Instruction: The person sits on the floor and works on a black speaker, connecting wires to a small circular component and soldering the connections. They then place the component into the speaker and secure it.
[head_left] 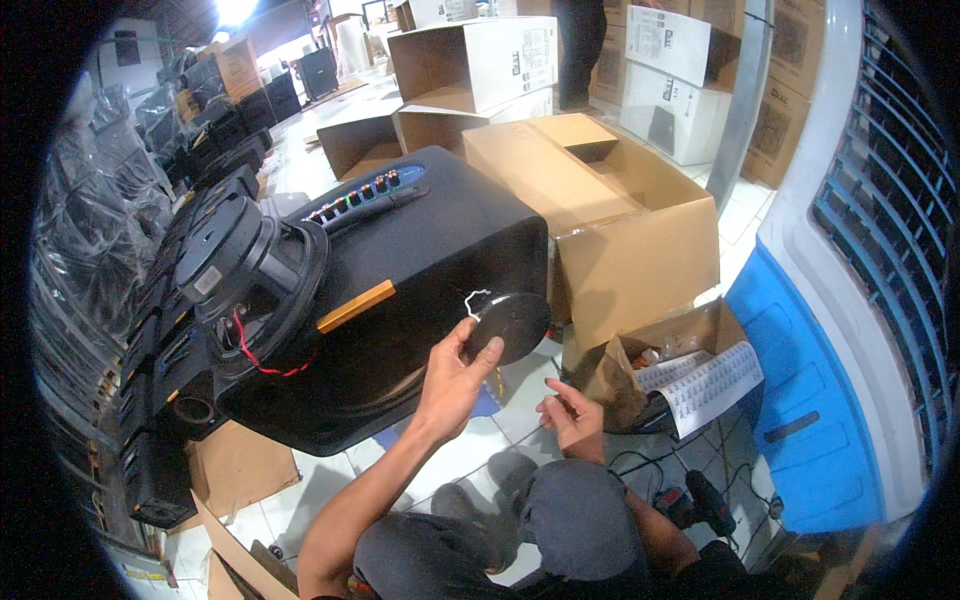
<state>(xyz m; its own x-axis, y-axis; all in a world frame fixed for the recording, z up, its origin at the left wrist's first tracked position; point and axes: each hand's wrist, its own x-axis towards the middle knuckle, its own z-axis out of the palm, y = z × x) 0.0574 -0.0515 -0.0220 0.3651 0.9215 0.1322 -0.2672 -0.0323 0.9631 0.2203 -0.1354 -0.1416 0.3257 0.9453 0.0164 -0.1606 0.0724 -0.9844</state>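
My left hand (455, 380) grips a round black speaker part (512, 328) by its rim, beside the end of a large black speaker cabinet (450, 220). A short white wire (478, 298) curls out by my fingertips. My right hand (574, 424) hovers apart from it, above my knee, with bent fingers gathered and a small dark speck at the fingertip. The cabinet lies tilted, with a knob panel (365, 197) on top. Leaning on its left side is a large woofer (255, 265) with a red wire (262, 360). A wooden strip (356, 306) lies at the cabinet's edge.
An open carton (640, 260) stands behind the cabinet. To the right, a smaller box (610, 385) holds printed sheets (715, 385). A cordless drill (708, 500) and cables lie on the floor near a blue-and-white panel (800, 400). More black cabinets (160, 420) line the left.
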